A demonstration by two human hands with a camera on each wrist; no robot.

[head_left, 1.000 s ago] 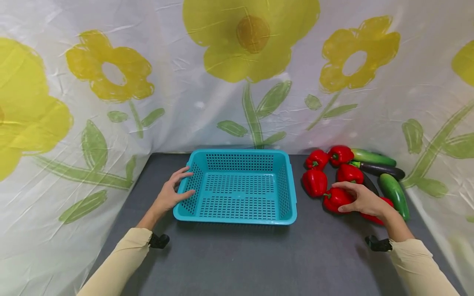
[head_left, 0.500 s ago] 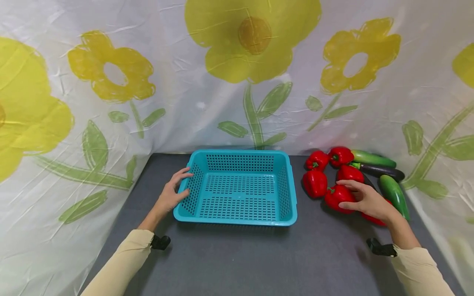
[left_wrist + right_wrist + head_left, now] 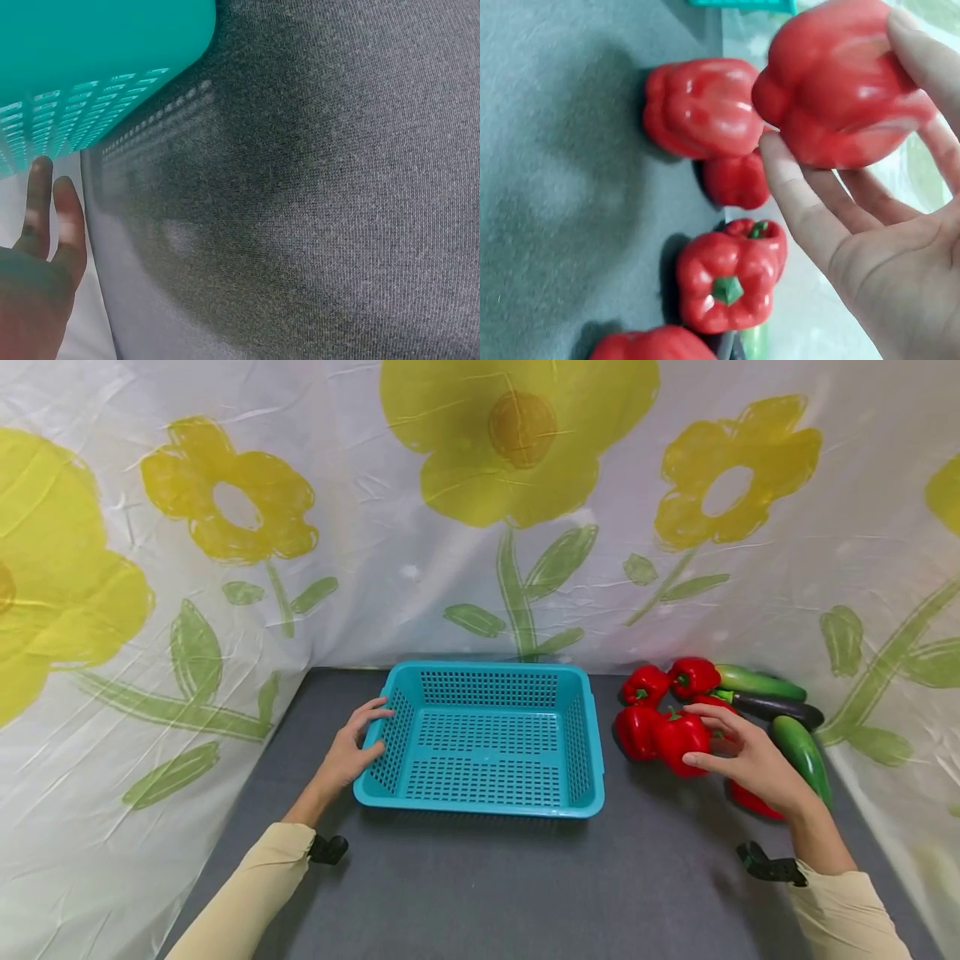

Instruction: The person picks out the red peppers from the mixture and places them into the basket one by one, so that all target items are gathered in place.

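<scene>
My right hand (image 3: 761, 768) holds a glossy red bell pepper (image 3: 678, 745) between thumb and fingers. The right wrist view shows this bell pepper (image 3: 840, 82) lifted clear of the grey surface. My left hand (image 3: 348, 758) is at the left side of a turquoise perforated plastic basket (image 3: 480, 811), its fingers reaching over the rim. From the left wrist, two extended fingers (image 3: 69, 217) are visible near the outer wall of the basket (image 3: 112, 37); the thumb is hidden there. The basket's slotted floor shows bare in the head view.
Several more red bell peppers (image 3: 636, 732) lie at the right, partly hidden by my right hand. Beside them are a dark purple eggplant (image 3: 780, 707), a pale green squash-like vegetable (image 3: 761, 682) and a darker green one (image 3: 801, 756). A flower-printed sheet (image 3: 420, 610) hangs behind the table.
My right hand has closed on the red bell pepper and raised it from the table, slightly up and back. The left hand stays by the basket, nearly still.
</scene>
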